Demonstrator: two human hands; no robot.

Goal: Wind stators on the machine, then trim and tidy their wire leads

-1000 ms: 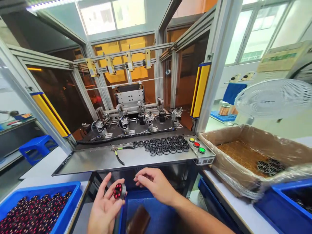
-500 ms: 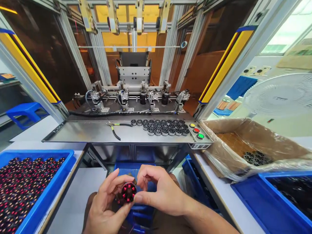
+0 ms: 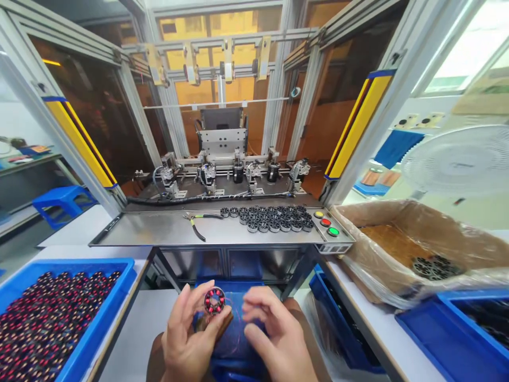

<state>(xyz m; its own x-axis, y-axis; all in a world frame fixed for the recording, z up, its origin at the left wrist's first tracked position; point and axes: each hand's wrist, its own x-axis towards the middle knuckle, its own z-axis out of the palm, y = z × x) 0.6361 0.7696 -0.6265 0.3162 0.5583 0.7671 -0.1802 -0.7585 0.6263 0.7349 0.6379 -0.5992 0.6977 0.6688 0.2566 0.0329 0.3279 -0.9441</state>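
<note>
Between the thumb and fingers of my left hand (image 3: 186, 331) is a round motor stator (image 3: 214, 301), its red-and-black coil ring facing me. My right hand (image 3: 276, 331) is a short way to the right of it, apart from the stator, with its fingers curved and spread from the thumb; I see nothing in it. Below the stator, by my left thumb, a small brown block-like thing (image 3: 223, 324) shows in part. A blue surface (image 3: 238, 339) with thin reddish wire strands lies under both hands.
A blue tray (image 3: 129, 270) of many wound stators stands left. On the metal ledge (image 3: 139, 228) lie cutting pliers (image 3: 196, 228), rows of black ring parts (image 3: 274, 217) and coloured push buttons (image 3: 326, 223). A plastic-lined carton (image 3: 358, 270) and a blue bin (image 3: 417, 323) stand right.
My right hand has moved right, off the stator, and its fingers have opened. The left hand has turned the stator's face more toward me. The whole view has shifted a little.
</note>
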